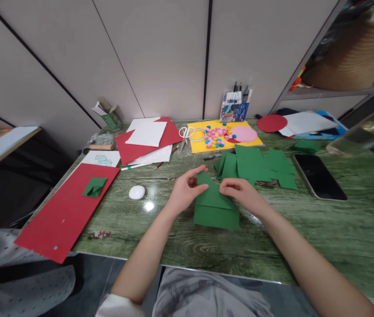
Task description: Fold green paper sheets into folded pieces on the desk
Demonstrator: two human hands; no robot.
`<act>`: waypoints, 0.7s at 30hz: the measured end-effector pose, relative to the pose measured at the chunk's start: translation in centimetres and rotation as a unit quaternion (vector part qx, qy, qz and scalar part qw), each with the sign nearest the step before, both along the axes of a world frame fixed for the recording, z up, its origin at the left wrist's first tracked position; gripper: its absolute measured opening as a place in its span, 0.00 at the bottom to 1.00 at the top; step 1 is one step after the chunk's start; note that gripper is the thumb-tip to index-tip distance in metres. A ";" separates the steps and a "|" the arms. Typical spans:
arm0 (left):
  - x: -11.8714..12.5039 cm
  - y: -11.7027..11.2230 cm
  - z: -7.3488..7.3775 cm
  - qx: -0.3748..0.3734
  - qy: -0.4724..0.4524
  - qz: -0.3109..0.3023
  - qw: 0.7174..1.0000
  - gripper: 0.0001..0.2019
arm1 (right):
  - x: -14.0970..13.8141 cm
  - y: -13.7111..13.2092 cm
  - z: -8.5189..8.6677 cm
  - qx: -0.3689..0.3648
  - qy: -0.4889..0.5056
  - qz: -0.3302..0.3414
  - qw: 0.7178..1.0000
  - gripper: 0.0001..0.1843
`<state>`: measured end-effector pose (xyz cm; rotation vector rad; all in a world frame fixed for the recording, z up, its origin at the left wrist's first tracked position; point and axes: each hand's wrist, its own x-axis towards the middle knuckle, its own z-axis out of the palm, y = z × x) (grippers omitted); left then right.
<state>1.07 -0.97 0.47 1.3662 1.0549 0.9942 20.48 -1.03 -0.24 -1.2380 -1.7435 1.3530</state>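
- As we looked over the setup, we saw the folded green sheet [216,215] over the tabletop [170,240], btwn both hands, right in front of the person.
- Main risk, we judged: a crooked crease, b/c L hand [187,190] & R hand [239,193] gripped diff. spots & uneven pull could've skewed the layers.
- 2nd risk: a dent or stray wrinkle in the paper, prob. from the L thumb pressing too hard on the upper part.
- 3rd: we thought knuckles could've shoved the loose green pieces [249,162] just beyond, & poss. pushed those into the yellow sheet [196,145] w/ its pom-poms [216,133], which looked apt to roll.
- Minor: the white rounded item [137,192] sat left of the L forearm, apart from it; a wide elbow swing might've nudged it. Phone [320,177] was well clear on the R side.
- Sheet vs. fingers: L thumb lay across the near face, index by the top corner, paper looking held btwn them; R thumb & index met in a narrow pinch at the slanted R edge. Lower band stuck out toward the person, w/ no fingers on it. Underside grip we couldn't tell.
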 end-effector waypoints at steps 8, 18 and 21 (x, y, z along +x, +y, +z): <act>-1.5 0.8 0.4 0.022 -0.009 0.058 0.998 0.27 | 0.2 -0.1 0.2 -0.001 0.010 -0.001 1.000 0.09; -2.6 1.4 0.4 0.032 -0.041 0.089 0.995 0.28 | 0.6 -0.2 0.8 -0.016 0.025 -0.004 1.000 0.09; -3.2 1.8 0.3 0.053 -0.060 0.120 0.990 0.28 | 1.0 -0.2 1.2 -0.031 0.039 -0.003 0.999 0.08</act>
